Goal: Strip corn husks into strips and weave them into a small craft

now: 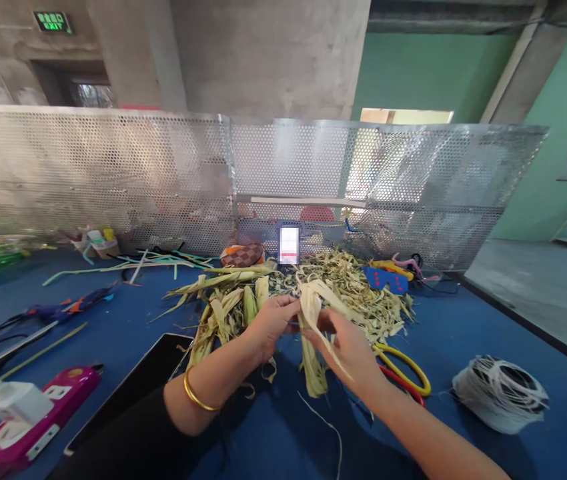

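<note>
Both hands are close together just below the centre of the head view, sharing one pale corn husk bundle (312, 307) that hangs down between them. Left hand (274, 325), thumb and fingers pinched nearly closed on the bundle's left edge; right hand (349, 343), slightly blurred, curled around its right side, a loose strip trailing over the fingers. How firmly the right one grips is hard to tell. The step in hand looks like gathering or folding the strips; the next move seems to call for keeping the left pinch steady while the right guides the loose ends. Whole dry husks (226, 317) lie left of centre, a shredded heap (383, 313) right of centre, both on a blue table (283, 433). At lower right sits a coil of white cord (501, 393); at lower left, a magenta power strip (71, 387)
</note>
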Available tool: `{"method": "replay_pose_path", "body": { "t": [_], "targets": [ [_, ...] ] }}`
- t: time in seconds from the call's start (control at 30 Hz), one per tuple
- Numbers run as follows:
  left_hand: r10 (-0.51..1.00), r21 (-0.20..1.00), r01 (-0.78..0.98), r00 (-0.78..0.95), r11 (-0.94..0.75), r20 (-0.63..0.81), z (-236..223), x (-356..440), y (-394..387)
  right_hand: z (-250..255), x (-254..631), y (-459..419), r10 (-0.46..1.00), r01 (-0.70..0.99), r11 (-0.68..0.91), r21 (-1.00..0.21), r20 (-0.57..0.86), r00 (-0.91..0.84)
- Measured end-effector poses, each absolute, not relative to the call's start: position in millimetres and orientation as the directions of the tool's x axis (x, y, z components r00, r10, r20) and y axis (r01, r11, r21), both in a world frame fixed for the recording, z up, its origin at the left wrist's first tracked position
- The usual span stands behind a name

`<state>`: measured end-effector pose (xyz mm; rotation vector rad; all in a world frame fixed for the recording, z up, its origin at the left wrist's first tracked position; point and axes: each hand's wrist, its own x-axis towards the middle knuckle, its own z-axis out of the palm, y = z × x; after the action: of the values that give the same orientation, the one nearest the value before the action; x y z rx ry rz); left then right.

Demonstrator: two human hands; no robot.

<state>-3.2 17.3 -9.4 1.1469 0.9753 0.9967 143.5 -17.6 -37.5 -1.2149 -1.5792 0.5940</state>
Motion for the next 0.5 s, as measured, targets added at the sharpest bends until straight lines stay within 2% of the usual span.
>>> {"method": "replay_pose_path", "body": {
  "t": [0.1, 0.2, 0.3, 0.43, 0.5],
  "targets": [
    [0.961, 0.994, 0.084, 0.273, -0.069, 0.043, -10, -6, 19, -34, 148, -12, 0.894, 0.384, 0.297, -0.874, 0.396, 0.210],
    [0.935, 0.957, 0.226, 0.342, -0.183, 0.098, -11, -7, 17, -27, 150, -8, 0.929, 0.264, 0.296, -0.918, 0.341, 0.142],
    [0.885, 0.982, 0.135, 0.463, -0.131, 0.054, -11, -4, 13, -21, 150, -6, 0.960, 0.152, 0.268, -0.951, 0.278, 0.043],
    [0.875, 0.998, 0.058, 0.484, -0.036, 0.003, -7, 0, 8, -19, 151, -5, 0.954, 0.012, 0.229, -0.973, 0.227, 0.194],
    [0.880, 0.996, 0.070, 0.468, 0.054, -0.080, -7, 1, 6, -22, 151, -3, 0.951, -0.052, 0.212, -0.976, 0.194, 0.239]
  ]
}}
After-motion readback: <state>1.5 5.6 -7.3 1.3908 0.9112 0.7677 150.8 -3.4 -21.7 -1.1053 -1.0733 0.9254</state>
